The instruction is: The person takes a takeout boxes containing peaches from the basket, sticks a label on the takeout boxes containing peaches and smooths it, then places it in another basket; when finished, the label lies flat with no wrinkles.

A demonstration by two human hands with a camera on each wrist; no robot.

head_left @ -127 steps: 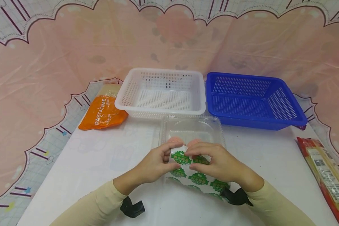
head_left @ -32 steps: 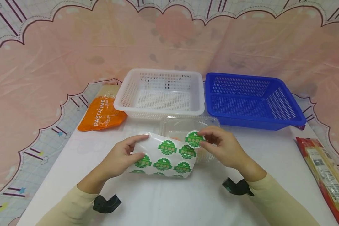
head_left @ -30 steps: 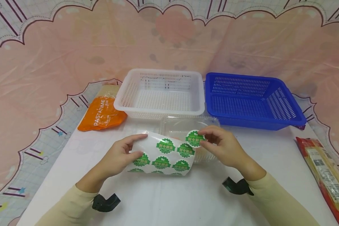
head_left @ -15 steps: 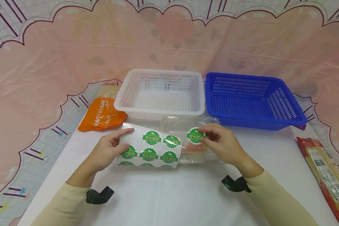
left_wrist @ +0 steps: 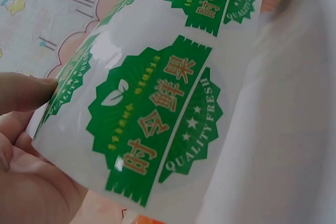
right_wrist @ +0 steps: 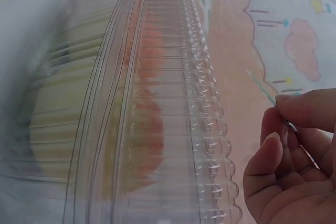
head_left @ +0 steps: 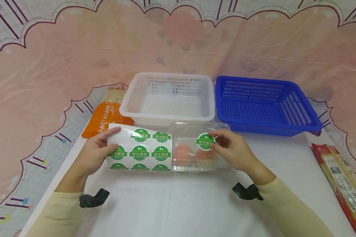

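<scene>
A clear plastic clamshell box (head_left: pixel 200 149) with pinkish round food inside lies on the white table (head_left: pixel 178 204), in front of the white basket. My right hand (head_left: pixel 229 148) pinches one round green sticker (head_left: pixel 205 141) by its edge, just over the box's lid. My left hand (head_left: pixel 98 149) grips the white backing sheet (head_left: pixel 140 151) with several green stickers at its left edge, left of the box. The left wrist view shows the sheet (left_wrist: pixel 157 114) close up, my thumb (left_wrist: pixel 26 93) on it. In the right wrist view the box's ribbed rim (right_wrist: pixel 173 124) sits beside my pinching fingers (right_wrist: pixel 286 145).
A white basket (head_left: pixel 167 98) and a blue basket (head_left: pixel 265 104) stand side by side at the back. An orange pasta bag (head_left: pixel 105 118) lies at the left. A red-edged packet of noodles (head_left: pixel 341 184) lies along the right edge. Pink cloth surrounds the table.
My left hand has carried the sticker sheet leftwards, off the box, uncovering the food. My right hand with the peeled sticker has stayed over the lid, shifting only slightly.
</scene>
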